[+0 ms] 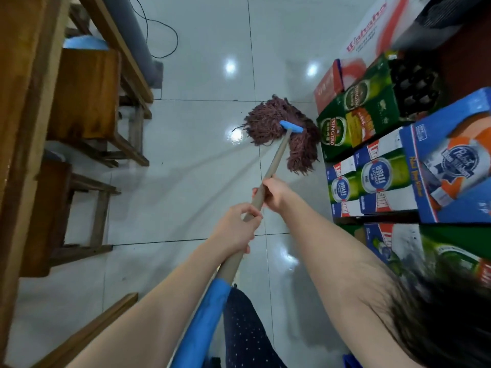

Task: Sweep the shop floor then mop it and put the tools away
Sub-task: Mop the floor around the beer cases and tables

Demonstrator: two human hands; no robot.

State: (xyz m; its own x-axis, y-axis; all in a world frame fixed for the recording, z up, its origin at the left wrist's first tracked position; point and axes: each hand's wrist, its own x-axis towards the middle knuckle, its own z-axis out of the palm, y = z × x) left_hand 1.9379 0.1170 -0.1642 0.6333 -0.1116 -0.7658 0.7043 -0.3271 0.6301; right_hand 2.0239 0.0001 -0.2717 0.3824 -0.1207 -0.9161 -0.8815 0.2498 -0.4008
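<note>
Person is mopping the floor point(202, 75).
The left hand point(237, 229) and right hand point(275, 193) are clamping the handle point(277, 158); mop head point(265, 126) wants keeping off the cartons point(372, 168).

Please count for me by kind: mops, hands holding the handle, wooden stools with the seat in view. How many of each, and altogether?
Mop: 1
Hands on the handle: 2, left hand and right hand
Wooden stools: 2
Total: 5

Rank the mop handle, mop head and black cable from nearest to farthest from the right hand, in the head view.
1. Handle: gripped in the right hand itself.
2. Mop head: ahead, at the handle's far end.
3. Cable: far ahead to the left, beside the grey pipe.
</note>
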